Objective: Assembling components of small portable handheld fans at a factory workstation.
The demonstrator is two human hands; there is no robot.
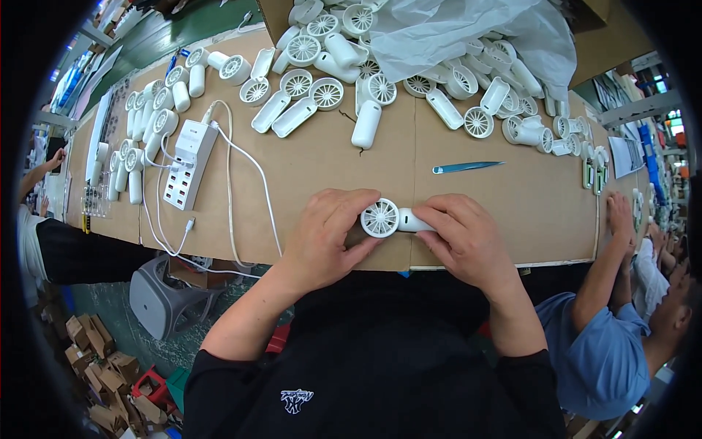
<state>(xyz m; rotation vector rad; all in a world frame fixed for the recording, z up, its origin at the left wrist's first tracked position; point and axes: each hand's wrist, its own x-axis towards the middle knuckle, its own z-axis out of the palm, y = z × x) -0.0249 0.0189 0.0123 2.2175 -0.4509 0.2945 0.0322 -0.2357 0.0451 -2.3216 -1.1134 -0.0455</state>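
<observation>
Close to the front edge of the table, both hands hold one white handheld fan [380, 218], lying sideways with its round grille toward the left. My left hand [330, 233] is closed round the rim of the fan head, thumb below and fingers above. My right hand [462, 235] grips the short white handle, covering much of it. A small dark slot shows on the handle near the head. Beyond my right hand lies a pair of blue tweezers [468, 167]. A fan body with a dark wire [366, 126] lies farther back.
White fan parts [322, 44] pile up at the back, partly under a translucent plastic sheet [468, 33]. At left stand a white charging strip [191, 164] with cables and several assembled fans [150, 110]. A co-worker in a blue shirt [603, 358] sits at right; a grey stool [164, 296] stands lower left.
</observation>
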